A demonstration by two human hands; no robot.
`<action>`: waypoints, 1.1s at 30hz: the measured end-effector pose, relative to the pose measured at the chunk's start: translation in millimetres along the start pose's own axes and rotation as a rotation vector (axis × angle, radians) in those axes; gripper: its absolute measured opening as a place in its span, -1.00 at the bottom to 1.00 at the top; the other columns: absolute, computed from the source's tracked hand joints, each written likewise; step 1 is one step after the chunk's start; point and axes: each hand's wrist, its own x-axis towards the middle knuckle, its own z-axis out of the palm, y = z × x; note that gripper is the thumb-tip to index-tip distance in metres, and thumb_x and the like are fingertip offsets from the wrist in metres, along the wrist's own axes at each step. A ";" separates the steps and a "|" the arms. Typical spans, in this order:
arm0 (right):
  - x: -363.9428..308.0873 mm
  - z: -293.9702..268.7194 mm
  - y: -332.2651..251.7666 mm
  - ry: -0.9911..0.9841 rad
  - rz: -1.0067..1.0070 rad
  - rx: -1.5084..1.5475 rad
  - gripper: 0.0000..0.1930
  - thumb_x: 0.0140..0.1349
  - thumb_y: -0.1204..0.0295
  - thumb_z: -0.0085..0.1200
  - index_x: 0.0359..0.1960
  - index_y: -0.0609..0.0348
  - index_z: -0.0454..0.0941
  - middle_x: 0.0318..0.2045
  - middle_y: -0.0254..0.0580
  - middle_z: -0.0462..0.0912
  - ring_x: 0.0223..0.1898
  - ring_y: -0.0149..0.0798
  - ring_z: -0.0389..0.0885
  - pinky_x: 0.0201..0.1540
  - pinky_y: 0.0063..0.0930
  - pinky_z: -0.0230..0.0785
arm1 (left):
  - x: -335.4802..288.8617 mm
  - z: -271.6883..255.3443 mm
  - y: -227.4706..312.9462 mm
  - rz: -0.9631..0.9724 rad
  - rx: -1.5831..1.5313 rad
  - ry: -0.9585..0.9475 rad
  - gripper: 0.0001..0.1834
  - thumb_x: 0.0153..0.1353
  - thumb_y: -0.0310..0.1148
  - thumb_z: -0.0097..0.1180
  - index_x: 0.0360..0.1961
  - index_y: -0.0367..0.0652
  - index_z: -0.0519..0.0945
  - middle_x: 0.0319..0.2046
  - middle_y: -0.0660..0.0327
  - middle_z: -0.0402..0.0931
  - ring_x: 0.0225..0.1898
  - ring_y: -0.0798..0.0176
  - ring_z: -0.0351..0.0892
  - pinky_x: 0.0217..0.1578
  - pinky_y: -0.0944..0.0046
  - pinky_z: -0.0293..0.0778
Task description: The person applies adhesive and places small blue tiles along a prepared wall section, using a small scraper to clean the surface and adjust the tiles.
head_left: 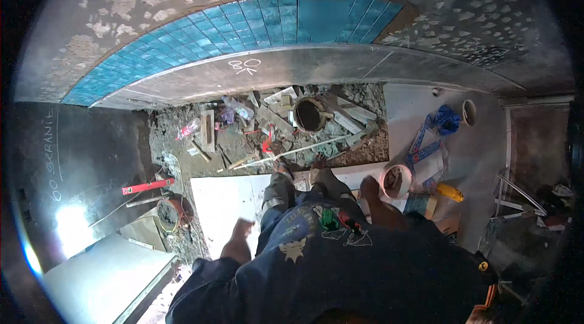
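Note:
My left hand (pixel 243 229) hangs over a white board (pixel 228 205) on the floor, its fingers slightly apart and nothing in them. To the right, my right hand (pixel 370 190) is beside the rim of a pale bucket (pixel 383 185) with something pinkish-brown inside. That hand is dark and its fingers are hidden, so a grip on the bucket cannot be made out. Between my hands are my legs and feet, in front of a rubble patch. Past my feet stands a round bucket (pixel 299 116) with dark contents. A long pale strip (pixel 304 149) crosses the rubble.
Blue tiles (pixel 267 20) cover part of the wall ahead. At left, a red spirit level (pixel 148 186) lies near another bucket (pixel 184 207). At right are a blue plastic bag (pixel 446 120), a yellow bottle (pixel 450 192) and a cup-like container (pixel 468 112). A bright light glares at left.

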 end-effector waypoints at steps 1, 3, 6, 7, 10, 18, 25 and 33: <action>-17.3 -13.8 -41.7 -0.035 0.279 0.178 -0.78 0.11 0.22 0.20 -0.56 0.04 0.62 -0.51 -0.13 0.57 -0.31 0.00 0.62 -0.21 -0.13 0.48 | -32.2 -43.3 7.1 -0.106 -0.006 0.049 -0.79 0.16 -0.30 0.42 -0.33 -0.16 0.65 -0.40 0.16 0.67 -0.36 0.20 0.69 -0.57 0.02 0.52; -10.6 -54.9 -50.8 -0.067 0.337 0.218 -0.80 0.11 0.24 0.21 -0.56 0.04 0.58 -0.54 -0.15 0.56 -0.29 -0.02 0.62 -0.20 -0.11 0.48 | -15.3 -30.4 -57.6 -0.072 0.217 0.036 -0.80 0.18 -0.24 0.33 -0.32 -0.15 0.69 -0.38 0.08 0.71 -0.28 0.11 0.73 -0.39 -0.02 0.60; 19.6 -19.4 -20.2 0.145 0.120 -0.008 -0.81 0.23 0.28 0.18 -0.41 0.12 0.63 -0.48 -0.11 0.69 -0.22 0.02 0.70 -0.21 -0.01 0.52 | 46.7 -24.8 -5.9 0.426 0.618 0.215 -0.70 0.18 -0.12 0.26 -0.28 -0.14 0.71 -0.31 -0.01 0.72 -0.26 -0.01 0.71 -0.21 -0.03 0.60; 99.9 -113.9 -69.6 0.160 0.631 0.818 -0.78 0.21 0.27 0.27 -0.30 0.16 0.64 -0.40 -0.07 0.74 -0.22 0.06 0.73 -0.19 0.04 0.55 | 60.6 -76.8 60.2 0.616 0.807 0.468 -0.67 0.18 -0.08 0.24 -0.26 -0.14 0.71 -0.28 -0.04 0.73 -0.26 -0.05 0.70 -0.15 -0.03 0.60; 259.8 -227.2 -100.5 0.598 0.374 0.863 -0.74 0.26 0.27 0.33 -0.18 0.21 0.67 -0.40 -0.01 0.71 -0.33 0.07 0.71 -0.24 -0.09 0.53 | 63.7 -104.5 250.0 1.257 0.059 0.747 -0.73 0.28 -0.25 0.15 -0.34 -0.30 0.58 -0.50 -0.12 0.54 -0.41 -0.21 0.56 -0.39 -0.11 0.42; 508.4 -525.5 -194.1 1.287 0.007 1.045 -0.90 0.31 0.47 0.17 -0.27 0.26 0.56 -0.42 0.14 0.60 -0.36 0.27 0.61 -0.30 -0.06 0.46 | -190.0 -240.8 594.7 1.553 -0.308 1.051 -0.78 0.26 -0.24 0.32 -0.25 -0.17 0.78 -0.27 -0.03 0.75 -0.19 -0.04 0.79 -0.14 0.09 0.63; 578.4 -526.9 -188.1 1.457 0.009 0.915 -0.91 0.28 0.47 0.13 -0.36 0.13 0.49 -0.44 0.10 0.57 -0.36 0.30 0.61 -0.30 0.08 0.48 | -209.6 -268.1 652.2 1.578 -0.320 1.208 -0.73 0.18 -0.09 0.40 -0.34 -0.08 0.80 -0.35 0.07 0.76 -0.32 0.03 0.78 -0.25 0.11 0.64; 581.9 -529.9 -186.0 1.461 -0.015 0.880 -0.91 0.24 0.50 0.16 -0.37 0.15 0.47 -0.42 0.11 0.57 -0.35 0.27 0.60 -0.33 0.03 0.48 | -203.9 -276.0 659.0 1.588 -0.316 1.229 -0.69 0.13 -0.02 0.44 -0.37 -0.04 0.81 -0.35 0.12 0.77 -0.35 0.06 0.77 -0.26 0.13 0.63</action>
